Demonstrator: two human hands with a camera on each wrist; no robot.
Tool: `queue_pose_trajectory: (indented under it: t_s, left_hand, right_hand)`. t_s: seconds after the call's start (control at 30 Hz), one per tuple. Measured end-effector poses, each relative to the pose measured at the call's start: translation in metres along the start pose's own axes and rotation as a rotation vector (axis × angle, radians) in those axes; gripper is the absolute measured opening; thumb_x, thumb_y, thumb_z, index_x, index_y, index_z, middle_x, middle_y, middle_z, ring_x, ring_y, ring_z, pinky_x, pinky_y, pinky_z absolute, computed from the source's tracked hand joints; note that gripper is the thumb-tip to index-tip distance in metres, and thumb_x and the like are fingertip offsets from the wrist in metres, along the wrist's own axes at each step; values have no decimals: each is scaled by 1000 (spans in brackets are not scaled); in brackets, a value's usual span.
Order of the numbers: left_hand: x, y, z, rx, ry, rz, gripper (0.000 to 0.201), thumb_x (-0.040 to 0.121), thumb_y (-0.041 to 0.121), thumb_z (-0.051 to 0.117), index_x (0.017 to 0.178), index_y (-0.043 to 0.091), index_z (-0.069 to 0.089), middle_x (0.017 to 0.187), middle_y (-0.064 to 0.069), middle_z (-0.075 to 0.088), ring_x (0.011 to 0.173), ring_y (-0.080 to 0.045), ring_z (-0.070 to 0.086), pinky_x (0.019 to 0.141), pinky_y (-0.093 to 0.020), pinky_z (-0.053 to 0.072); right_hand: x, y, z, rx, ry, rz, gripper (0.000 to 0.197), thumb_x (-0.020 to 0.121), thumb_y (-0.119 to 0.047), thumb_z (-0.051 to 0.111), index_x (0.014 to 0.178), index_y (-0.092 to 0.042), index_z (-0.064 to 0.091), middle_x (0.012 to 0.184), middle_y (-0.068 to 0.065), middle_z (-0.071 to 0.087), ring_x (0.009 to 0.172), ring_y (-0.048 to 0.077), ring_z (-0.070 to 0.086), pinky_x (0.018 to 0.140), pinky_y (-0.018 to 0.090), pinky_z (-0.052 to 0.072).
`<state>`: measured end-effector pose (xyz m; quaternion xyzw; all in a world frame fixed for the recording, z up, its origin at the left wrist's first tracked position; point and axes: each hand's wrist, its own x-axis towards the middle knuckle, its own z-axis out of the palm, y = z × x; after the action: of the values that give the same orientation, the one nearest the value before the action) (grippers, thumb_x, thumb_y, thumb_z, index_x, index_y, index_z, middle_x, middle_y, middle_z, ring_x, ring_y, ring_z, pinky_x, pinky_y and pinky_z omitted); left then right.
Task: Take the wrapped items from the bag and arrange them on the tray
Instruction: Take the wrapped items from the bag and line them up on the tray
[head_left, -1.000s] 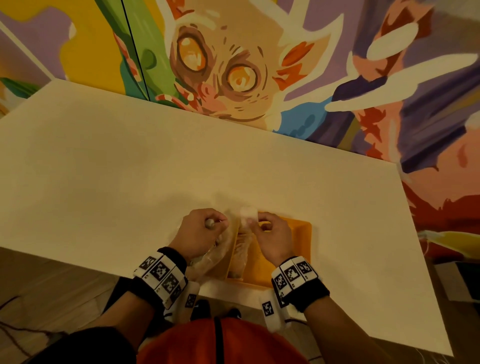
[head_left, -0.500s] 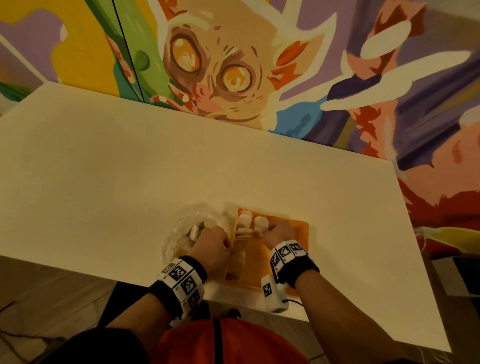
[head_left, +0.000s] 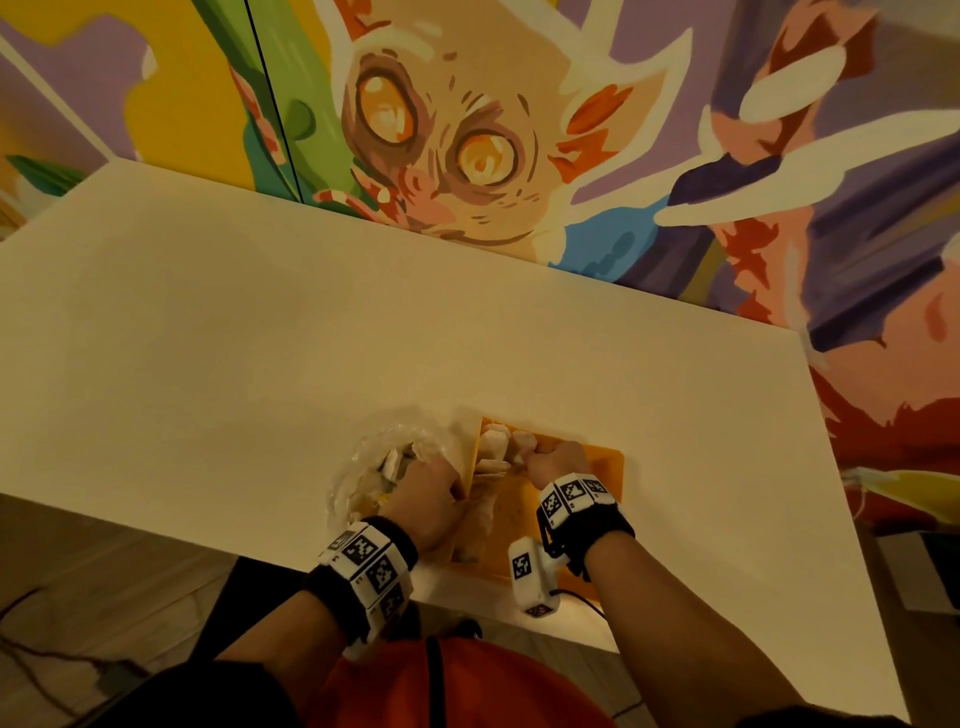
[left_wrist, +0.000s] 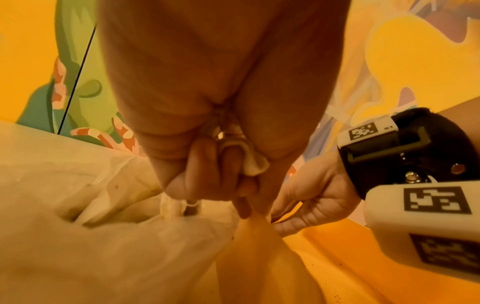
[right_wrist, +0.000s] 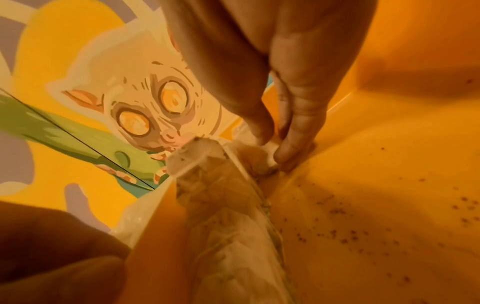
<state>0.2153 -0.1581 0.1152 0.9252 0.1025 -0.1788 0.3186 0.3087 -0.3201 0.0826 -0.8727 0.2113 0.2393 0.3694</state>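
With your right hand (head_left: 558, 460) down in the tray (head_left: 605, 460), its thumb and fingers (right_wrist: 293, 148) pinch a wrapped item (right_wrist: 262, 160) against the orange floor beside the pale items (head_left: 493, 448) lined along the tray's left wall. Your left hand (head_left: 428, 488) sits in the clear bag (head_left: 363, 457) just left of the tray, fingers curled tight on a bit of white wrapping (left_wrist: 253, 164). Bag and tray sit at the near edge of the table (head_left: 311, 338), below the mural (head_left: 441, 145).

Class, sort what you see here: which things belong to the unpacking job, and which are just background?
Job: plastic bag, wrapped items, orange tray, left hand, right hand.
Background: white table, painted mural, wrist bands.
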Motion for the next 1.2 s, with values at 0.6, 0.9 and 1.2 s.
queue_pose_trajectory:
  t_s: [0.6, 0.9, 1.2]
  left_hand:
    - [-5, 1, -10, -246, 158, 15, 27, 94, 37, 57, 76, 20, 68, 73, 8, 64, 66, -1, 54, 57, -13, 37]
    - [-3, -1, -23, -1004, 120, -159, 57, 99, 53, 36, 93, 10, 73, 54, -4, 56, 58, -21, 56, 66, -37, 46]
    - [-9, 5, -25, -1084, 132, -150, 57, 100, 53, 32, 99, 10, 70, 64, -12, 66, 63, -25, 61, 68, -40, 46]
  right_hand:
    - [6, 14, -3, 245, -64, 17, 8, 89, -12, 63, 94, -18, 66, 75, 2, 68, 88, 26, 71, 84, 41, 58]
    - [-47, -10, -5, 367, -87, -381, 11, 92, -28, 62, 87, -20, 68, 82, 1, 71, 68, 16, 65, 70, 40, 59]
    - [-84, -16, 10, 304, -325, -567, 35, 70, -24, 84, 97, -24, 62, 84, -3, 65, 70, 14, 63, 66, 31, 56]
